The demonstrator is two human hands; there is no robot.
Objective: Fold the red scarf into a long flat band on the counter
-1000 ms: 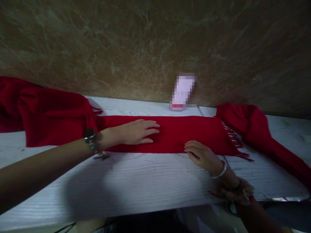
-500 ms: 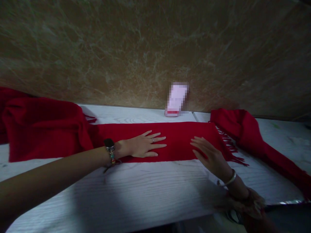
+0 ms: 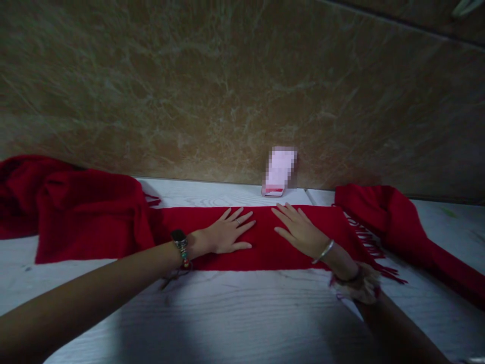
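A long red scarf (image 3: 265,247) lies flat across a white wood-grain table (image 3: 242,313), its fringed end on the right. My left hand (image 3: 227,235) rests palm down on the scarf's middle, fingers spread, a watch and bead bracelet on the wrist. My right hand (image 3: 297,230) lies flat on the scarf just to the right of it, fingers stretched out, a silver bangle on the wrist. Neither hand holds anything.
A bunched red cloth (image 3: 76,212) covers the table's left end. Another red scarf (image 3: 401,227) trails off to the right. A small pale blurred box (image 3: 279,171) leans against the brown marbled wall (image 3: 242,91) behind the scarf.
My right hand has let go of the scarf's near edge, opened, and slid up and left onto the cloth beside my left hand. The left hand stayed flat.
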